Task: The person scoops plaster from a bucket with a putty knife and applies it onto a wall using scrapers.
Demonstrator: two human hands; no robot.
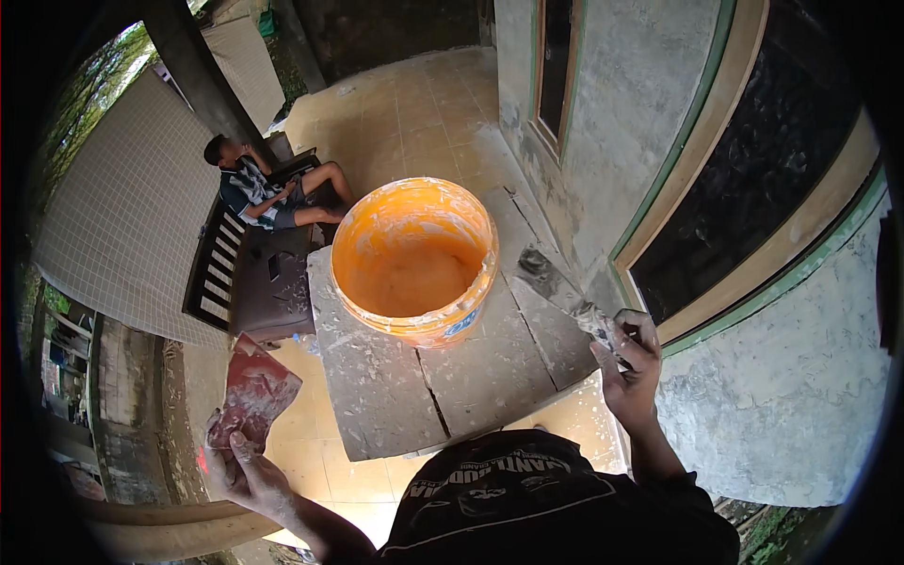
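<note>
My left hand (247, 474) is closed on the lower end of a flat red plate (259, 381) smeared with whitish paste, held out to the left of the plank platform. In my right hand (629, 367) is a putty knife (556, 284), gripped by its handle. Its broad grey blade, stained with paste, points up and to the left, toward the bucket. The orange bucket (414, 254) stands between my hands, apart from both. White residue coats its inner wall and rim, and pale material lies at its bottom.
The bucket rests on a splattered wooden plank platform (377, 405). At left, a person (268, 188) sits on a dark slatted bench (218, 264); a phone (274, 267) lies there. A patchy grey wall (621, 122) with framed windows runs along the right. Tiled floor (405, 104) extends behind.
</note>
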